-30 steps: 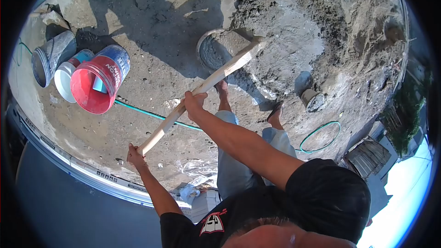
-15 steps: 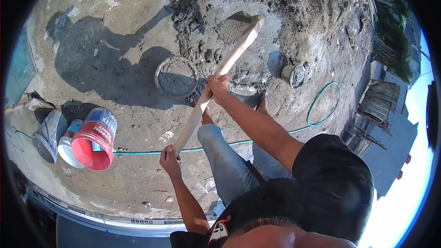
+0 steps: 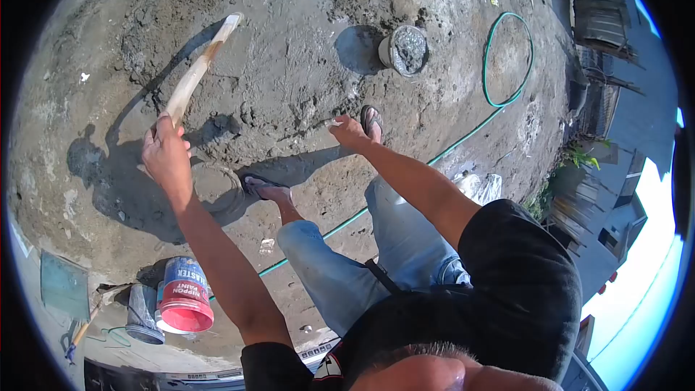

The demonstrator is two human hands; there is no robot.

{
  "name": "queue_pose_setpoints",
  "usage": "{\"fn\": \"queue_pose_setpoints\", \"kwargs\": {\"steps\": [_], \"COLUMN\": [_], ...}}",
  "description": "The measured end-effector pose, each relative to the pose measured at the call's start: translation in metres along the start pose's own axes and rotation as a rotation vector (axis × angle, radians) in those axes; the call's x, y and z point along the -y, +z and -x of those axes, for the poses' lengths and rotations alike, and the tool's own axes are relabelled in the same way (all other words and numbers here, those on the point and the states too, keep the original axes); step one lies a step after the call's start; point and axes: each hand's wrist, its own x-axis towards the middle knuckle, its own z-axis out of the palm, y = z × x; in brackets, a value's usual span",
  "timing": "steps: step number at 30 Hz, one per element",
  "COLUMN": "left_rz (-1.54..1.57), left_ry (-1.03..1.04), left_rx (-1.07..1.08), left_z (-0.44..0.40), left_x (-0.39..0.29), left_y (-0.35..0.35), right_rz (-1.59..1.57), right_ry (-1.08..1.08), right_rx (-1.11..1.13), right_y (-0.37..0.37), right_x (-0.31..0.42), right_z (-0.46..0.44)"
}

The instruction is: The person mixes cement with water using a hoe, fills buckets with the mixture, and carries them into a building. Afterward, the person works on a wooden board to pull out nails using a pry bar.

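Observation:
My left hand (image 3: 166, 153) is closed round the lower end of a long pale wooden handle (image 3: 190, 87). The handle slants up and right over wet grey mortar (image 3: 282, 36); whatever is fixed at its far end cannot be made out. My right hand (image 3: 350, 132) is off the handle, above the mortar's near edge by my foot, its fingers curled together. A small whitish spot shows at its fingertips, too small to identify. Below my left hand, a round basin (image 3: 217, 190) lies partly in shadow and behind my forearm.
A bucket (image 3: 404, 51) of grey mix stands beyond my right foot. Green hose (image 3: 486, 65) loops at right and runs behind my legs. At lower left are a red-and-blue paint bucket (image 3: 187, 295), a grey bucket (image 3: 143, 315) and a glass-like panel (image 3: 64, 284).
My right hand has let go of the handle. My left hand and the handle have moved up and left. The view has shifted, so the buckets at left appear lower and the hose higher.

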Motion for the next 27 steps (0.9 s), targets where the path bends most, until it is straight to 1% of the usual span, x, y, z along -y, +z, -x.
{"fn": "queue_pose_setpoints", "kwargs": {"steps": [1,2,3,5,6,7,8,9,10,11,12,13,15,17,18,19,20,21,22,23,24,25,26,27], "left_rz": [-0.052,-0.138,-0.242,-0.084,-0.151,-0.035,0.090,0.111,0.140,0.081,0.002,-0.074,-0.265,-0.363,-0.363,-0.476,-0.584,-0.579,-0.655,-0.730,-0.725,-0.795,-0.858,-0.843], "left_ry": [0.056,0.061,0.064,0.128,0.128,0.227,0.332,0.335,0.337,0.293,0.174,0.149,-0.108,-0.262,-0.273,-0.323,-0.372,-0.385,-0.395,-0.403,-0.415,-0.480,-0.537,-0.540], "left_rx": [-0.062,-0.094,-0.130,-0.193,-0.236,-0.324,-0.398,-0.402,-0.401,-0.336,-0.289,-0.243,-0.023,0.080,0.087,0.067,0.044,0.041,0.010,-0.023,-0.031,0.017,0.064,0.052], "left_z": [-0.006,-0.014,-0.023,-0.033,-0.029,-0.024,-0.020,-0.015,-0.008,0.002,0.011,0.011,0.020,0.027,0.028,0.026,0.022,0.018,0.015,0.011,0.009,0.008,0.006,0.006], "left_x": [-0.020,-0.037,-0.046,-0.048,-0.045,-0.035,-0.021,0.002,0.033,0.067,0.106,0.164,0.264,0.352,0.390,0.423,0.450,0.472,0.489,0.504,0.510,0.512,0.512,0.518], "left_y": [0.012,0.018,0.023,0.035,0.038,0.048,0.057,0.061,0.064,0.071,0.080,0.088,0.100,0.114,0.120,0.125,0.130,0.133,0.136,0.138,0.138,0.138,0.138,0.137], "right_rz": [0.049,0.074,-0.019,0.109,0.124,0.215,0.317,0.347,0.458,0.535,0.529,0.529,0.636,0.691,0.741,0.751,0.822,0.892,0.946,0.954,0.859,0.766,0.747,0.727], "right_ry": [0.153,0.156,0.227,0.165,0.156,0.072,-0.005,-0.039,-0.062,-0.047,0.008,0.067,0.094,0.081,0.067,0.067,0.007,-0.057,-0.278,-0.291,-0.322,-0.354,-0.434,-0.513], "right_rx": [-0.057,-0.122,-0.191,-0.219,-0.229,-0.234,-0.293,-0.309,-0.331,-0.316,-0.293,-0.272,-0.242,-0.261,-0.273,-0.265,-0.336,-0.406,-0.586,-0.584,-0.516,-0.447,-0.472,-0.499], "right_y": [-0.029,-0.028,-0.051,-0.097,-0.118,-0.132,-0.145,-0.158,-0.169,-0.178,-0.183,-0.184,-0.178,-0.169,-0.163,-0.158,-0.155,-0.153,-0.152,-0.156,-0.163,-0.170,-0.178,-0.187], "right_x": [-0.022,-0.096,-0.129,-0.188,-0.207,-0.253,-0.277,-0.295,-0.299,-0.298,-0.295,-0.297,-0.311,-0.312,-0.312,-0.315,-0.315,-0.313,-0.307,-0.305,-0.307,-0.310,-0.310,-0.310], "right_z": [0.005,-0.039,-0.050,-0.079,-0.091,-0.125,-0.142,-0.160,-0.173,-0.182,-0.194,-0.205,-0.228,-0.236,-0.232,-0.231,-0.232,-0.229,-0.223,-0.224,-0.226,-0.229,-0.230,-0.229]}}
